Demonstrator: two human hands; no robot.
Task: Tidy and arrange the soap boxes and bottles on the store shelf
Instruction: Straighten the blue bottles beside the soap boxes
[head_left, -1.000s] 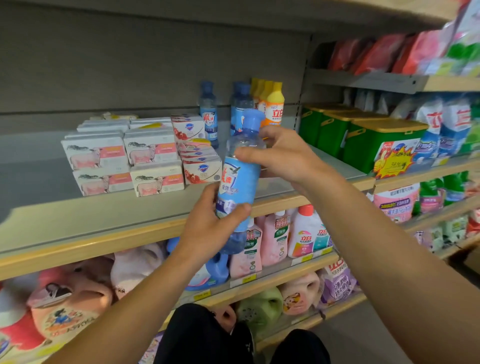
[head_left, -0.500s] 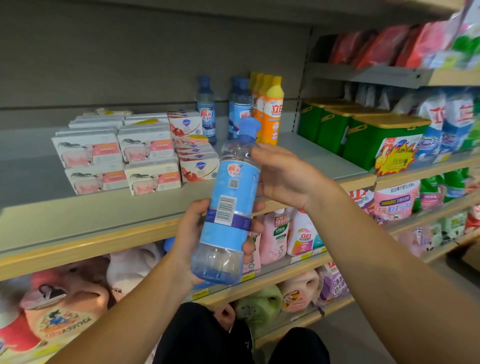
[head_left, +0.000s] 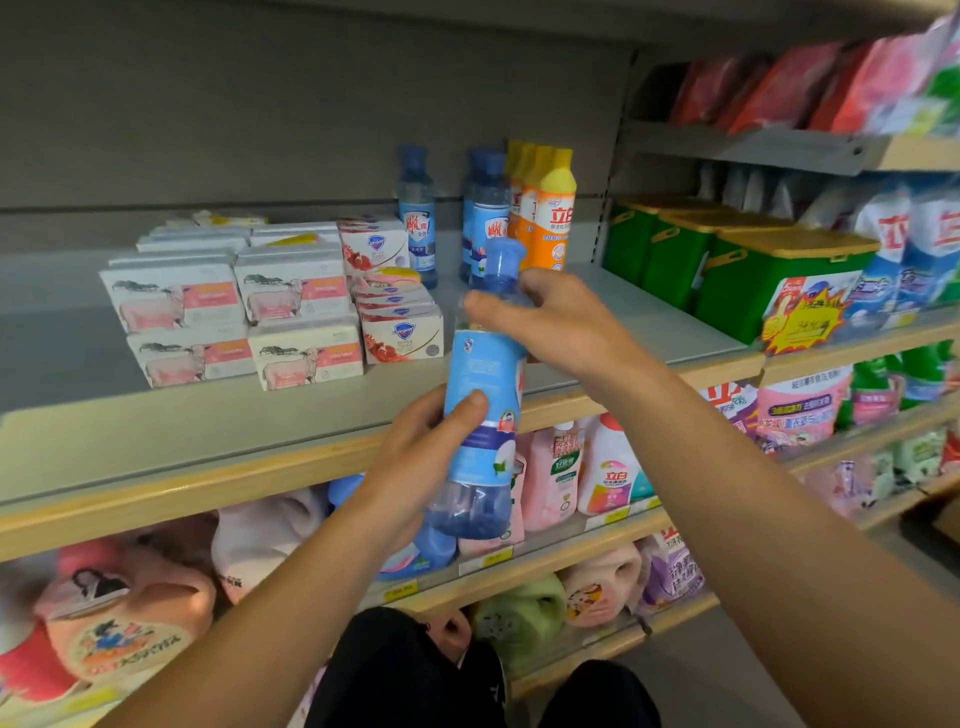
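Observation:
A clear blue bottle (head_left: 480, 395) with a light blue label and blue cap is held upright in front of the grey shelf (head_left: 208, 431). My left hand (head_left: 415, 457) grips its lower half, thumb across the label. My right hand (head_left: 566, 322) holds the bottle's neck just under the cap. On the shelf, stacked white soap boxes (head_left: 234, 312) with a sheep picture sit at the left, and smaller white soap boxes (head_left: 400, 322) with red fruit stand beside them. Matching blue bottles (head_left: 418, 213) and orange bottles (head_left: 553, 213) with yellow caps stand at the back.
Green tubs (head_left: 753, 270) with yellow lids fill the shelf to the right. Pink and white detergent bottles (head_left: 582, 467) line the lower shelf, with soft pouches (head_left: 124, 623) below at the left. Bagged goods (head_left: 779, 88) sit on the upper right shelf.
The bottle has been turned in my hands, so a different side of the label faces me. My right hand moved from its side up to the neck, and the bottle rose slightly.

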